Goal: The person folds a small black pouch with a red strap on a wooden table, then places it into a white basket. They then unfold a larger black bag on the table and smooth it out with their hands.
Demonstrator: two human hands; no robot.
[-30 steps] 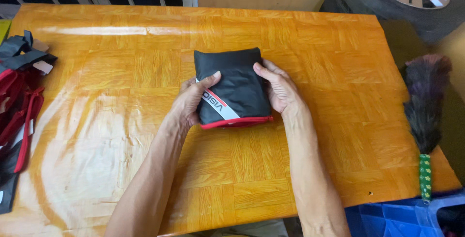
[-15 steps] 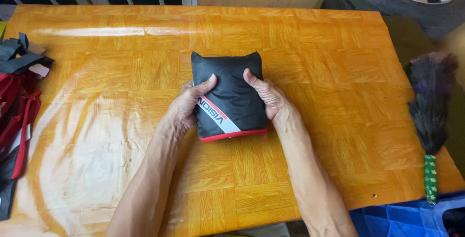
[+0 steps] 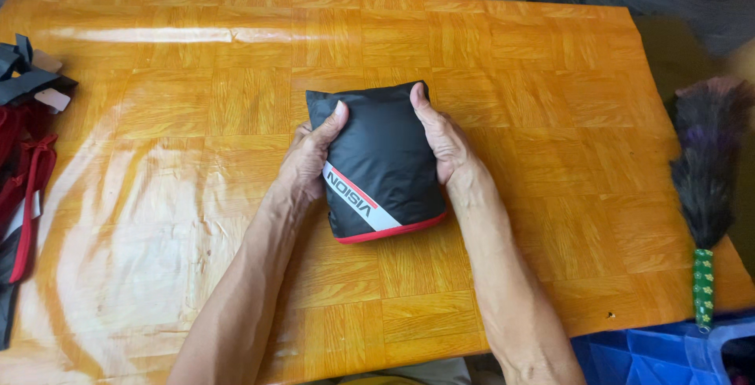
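Both thumbs have crept to the far edge, left hand and right hand each with grip clenched on the folded black bundle mid-bench; slick fabric could spring open if the squeeze slackens.

The folded pouch is black with a red hem and a white-and-red diagonal stripe. The tabletop is glossy orange parquet — small squares. The feather duster is dark brown-purple — its handle green-patterned.
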